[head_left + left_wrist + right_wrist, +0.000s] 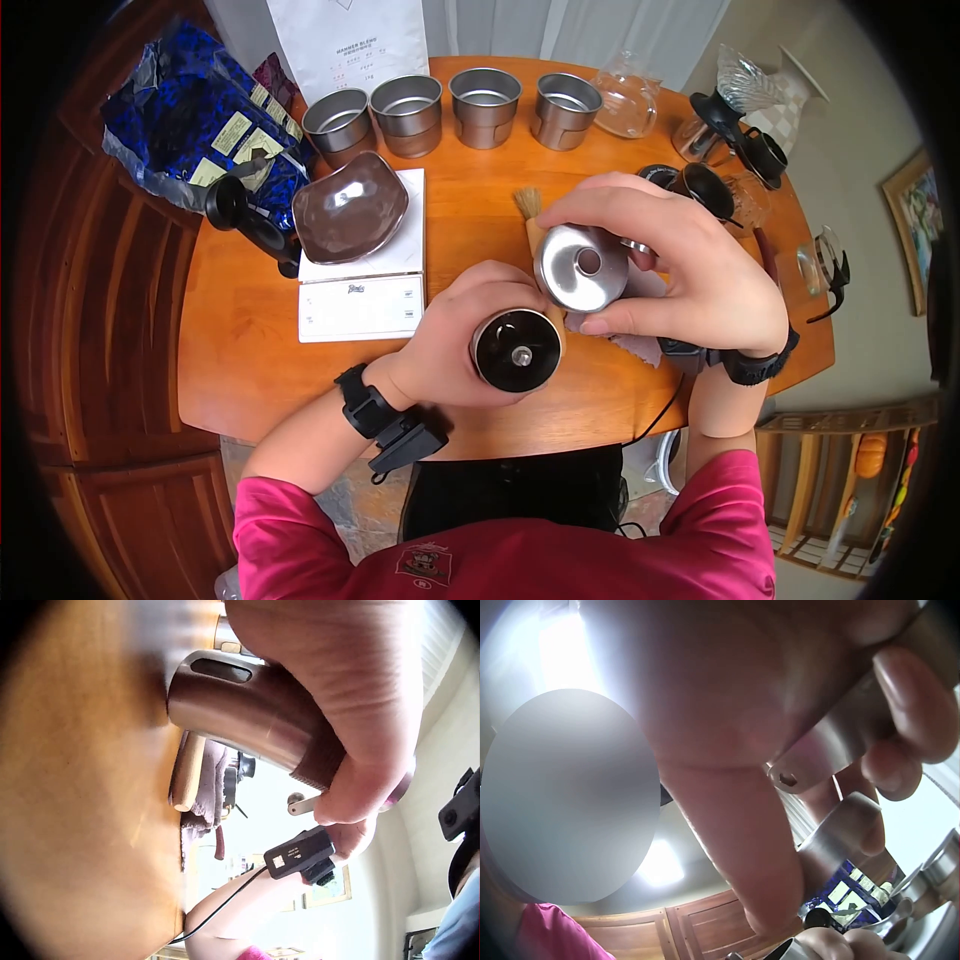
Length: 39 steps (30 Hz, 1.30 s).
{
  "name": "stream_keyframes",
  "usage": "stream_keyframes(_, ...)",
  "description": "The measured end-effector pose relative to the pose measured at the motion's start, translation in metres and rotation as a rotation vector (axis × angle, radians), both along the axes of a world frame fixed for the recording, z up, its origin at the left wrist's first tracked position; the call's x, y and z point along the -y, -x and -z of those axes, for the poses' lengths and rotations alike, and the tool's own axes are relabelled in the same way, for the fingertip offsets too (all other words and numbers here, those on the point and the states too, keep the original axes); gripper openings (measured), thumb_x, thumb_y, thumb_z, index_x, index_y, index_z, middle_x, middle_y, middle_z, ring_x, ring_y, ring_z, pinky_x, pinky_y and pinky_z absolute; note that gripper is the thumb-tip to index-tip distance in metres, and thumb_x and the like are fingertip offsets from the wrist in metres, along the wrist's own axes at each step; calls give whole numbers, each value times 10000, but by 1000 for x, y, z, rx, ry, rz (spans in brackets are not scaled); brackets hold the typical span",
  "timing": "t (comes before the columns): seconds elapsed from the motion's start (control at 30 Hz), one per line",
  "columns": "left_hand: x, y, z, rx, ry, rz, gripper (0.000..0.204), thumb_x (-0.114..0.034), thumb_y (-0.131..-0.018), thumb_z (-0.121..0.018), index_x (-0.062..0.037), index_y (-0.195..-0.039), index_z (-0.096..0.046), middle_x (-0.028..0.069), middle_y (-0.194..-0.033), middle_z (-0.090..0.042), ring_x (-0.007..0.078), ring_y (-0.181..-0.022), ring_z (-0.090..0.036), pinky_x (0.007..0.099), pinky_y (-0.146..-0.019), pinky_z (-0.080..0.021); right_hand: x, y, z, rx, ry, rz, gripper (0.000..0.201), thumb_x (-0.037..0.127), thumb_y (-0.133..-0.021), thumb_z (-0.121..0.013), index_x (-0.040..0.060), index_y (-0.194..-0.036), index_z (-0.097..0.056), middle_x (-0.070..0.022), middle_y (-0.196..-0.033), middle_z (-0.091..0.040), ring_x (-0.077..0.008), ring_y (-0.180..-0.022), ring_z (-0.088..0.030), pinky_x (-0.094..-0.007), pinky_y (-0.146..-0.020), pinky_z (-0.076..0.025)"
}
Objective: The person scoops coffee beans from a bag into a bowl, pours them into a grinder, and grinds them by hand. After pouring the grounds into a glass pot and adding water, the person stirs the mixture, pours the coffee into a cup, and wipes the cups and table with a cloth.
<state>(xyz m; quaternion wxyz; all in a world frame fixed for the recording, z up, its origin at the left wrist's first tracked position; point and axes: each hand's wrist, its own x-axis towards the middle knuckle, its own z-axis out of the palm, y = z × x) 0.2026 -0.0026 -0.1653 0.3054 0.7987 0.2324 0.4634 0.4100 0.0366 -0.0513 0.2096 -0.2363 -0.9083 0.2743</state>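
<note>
My left hand grips a hand coffee grinder around its metal body. From above, the grinder's top is uncovered, showing a dark inside and a central shaft tip. In the left wrist view its steel body leans over the table, with a ribbed band near the fingers. Just to the right, my right hand holds the grinder's round steel lid, which has a hole in its centre, between thumb and fingers. The lid's crank arm runs under the palm in the right wrist view.
A brown dish sits on a white scale at left. Several steel cups line the back. Under the hands lie a brush and a cloth. A glass server and dripper stand back right; a blue bag back left.
</note>
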Motion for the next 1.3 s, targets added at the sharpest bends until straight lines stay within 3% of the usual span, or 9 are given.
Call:
stream_keyframes(0.3,-1,0,1,45,11,-12,503,-120,-573,-783,-75,-1020,-556,105,-972,-558,276,-907,-541,351,-804,-444,3,0,-3,11,61,39,583,232,-613,-773,18,-1112,-560,-107,-1030,-578,-258,-934,-544,-325,-807,-427)
stream_keyframes(0.4,1,-1,2,81,27,-11,502,-123,-567,-782,-77,-1015,-560,107,-977,-553,282,-914,-540,351,-808,-444,1,0,0,-12,-14,-55,467,150,-662,-726,14,-1067,-536,-129,-974,-557,-293,-892,-545,-333,-769,-456)
stream_keyframes(0.7,3,1,-1,-39,34,5,523,-143,-568,-779,-57,-1038,-564,122,-1029,-537,296,-954,-534,352,-830,-445,1,5,5,-54,71,-142,443,95,-641,-694,22,-1053,-547,-126,-978,-566,-304,-921,-550,-353,-787,-461)
stream_keyframes(0.8,1,-1,6,13,35,29,562,-150,-570,-781,-55,-1076,-555,123,-1048,-535,293,-961,-534,350,-837,-444,1,7,5,-53,122,-180,555,245,-624,-786,-4,-1073,-575,-113,-1017,-595,-289,-926,-540,-368,-830,-419)
stream_keyframes(0.9,1,-2,10,64,111,50,608,-155,-572,-785,-57,-1119,-539,117,-1058,-538,289,-966,-534,350,-838,-443,9,12,2,-5,105,-187,547,232,-620,-792,-5,-1068,-584,-117,-1002,-597,-280,-950,-526,-366,-822,-420)
stream_keyframes(1.07,1,1,0,49,48,37,653,-165,-571,-797,-82,-1157,-523,110,-1047,-548,275,-942,-540,341,-809,-445,20,19,3,98,87,-96,521,191,-614,-788,55,-1081,-602,-118,-1043,-530,-276,-959,-487,-350,-818,-410)
stream_keyframes(1.3,0,-1,11,179,203,3,628,-157,-581,-796,-85,-1125,-493,94,-1026,-545,251,-937,-555,327,-818,-438,22,25,6,134,28,-10,558,164,-606,-759,61,-1123,-574,-118,-1047,-516,-283,-957,-480,-346,-842,-366)
